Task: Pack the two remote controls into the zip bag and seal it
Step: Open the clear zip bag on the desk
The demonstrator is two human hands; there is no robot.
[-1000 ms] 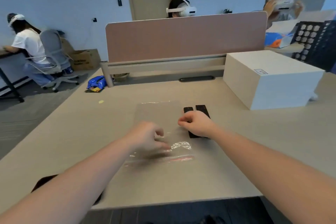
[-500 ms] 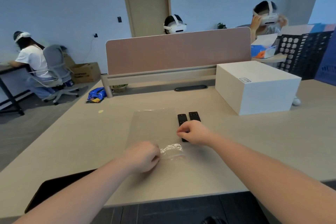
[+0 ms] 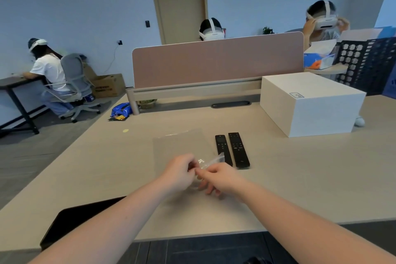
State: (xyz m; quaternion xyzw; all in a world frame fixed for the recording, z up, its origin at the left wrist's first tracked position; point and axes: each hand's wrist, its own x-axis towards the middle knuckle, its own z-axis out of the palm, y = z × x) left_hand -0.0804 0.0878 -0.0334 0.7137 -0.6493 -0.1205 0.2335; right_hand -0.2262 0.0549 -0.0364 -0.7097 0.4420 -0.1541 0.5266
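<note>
A clear zip bag (image 3: pixel 181 146) lies flat on the beige desk (image 3: pixel 300 173), its near end crumpled and lifted. My left hand (image 3: pixel 180 172) and my right hand (image 3: pixel 218 177) meet at that near end, both pinching the bag's edge. Two black remote controls lie side by side just right of the bag, untouched: a shorter one (image 3: pixel 222 149) on the left and a longer one (image 3: pixel 238 149) on the right. The bag's mouth is partly hidden by my fingers.
A large white box (image 3: pixel 308 103) stands at the back right of the desk. A pink divider panel (image 3: pixel 216 62) runs along the far edge. A dark flat object (image 3: pixel 72 223) lies at the near left edge. People with headsets sit beyond.
My right hand left the remotes and moved left to the bag's near end. Both hands now pinch the bag edge, which is lifted and crumpled. The view tilted up.
</note>
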